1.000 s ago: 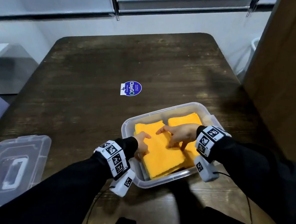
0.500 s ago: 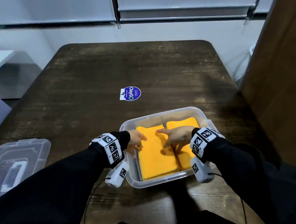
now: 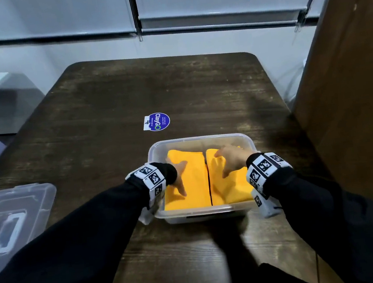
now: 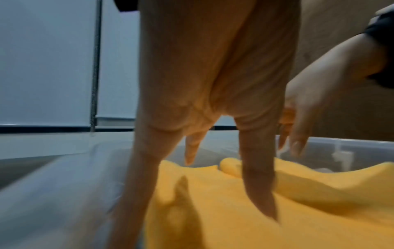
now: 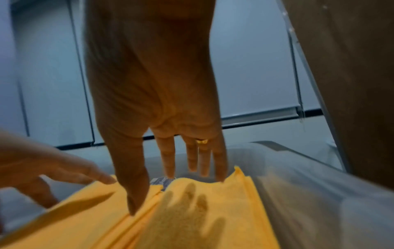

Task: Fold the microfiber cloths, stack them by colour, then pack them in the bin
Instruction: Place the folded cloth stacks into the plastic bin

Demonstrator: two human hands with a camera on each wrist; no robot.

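1. Sitting on the dark wooden table [image 3: 112,98] near its front edge was a clear plastic bin [image 3: 200,140], open at the top.
2. Cloths: two yellow folded stacks lay side by side inside the bin, a left stack [image 3: 193,186] and a right stack [image 3: 234,189], with a narrow dark gap between them. The right wrist view showed several layered edges in the stacks.
3. Left hand [image 3: 179,176]: fingers straight and spread, reaching down onto the left stack next to the bin's left wall; thumb tip on the cloth in the left wrist view. It gripped nothing.
4. Right hand [image 3: 231,159]: fingers straight, tips at the far end of the right stack, thumb down at the gap between the stacks. It gripped nothing. A ring [image 5: 202,141] showed on one finger.
5. Lid [image 3: 16,219]: clear plastic, lying flat on the table at the left, well apart from the bin.
6. Sticker [image 3: 157,121]: round, blue, on the table beyond the bin.
7. Sleeves: black, each with a band of black-and-white markers at the wrist.
8. Wooden panel [image 3: 349,101]: upright, at the table's right side.
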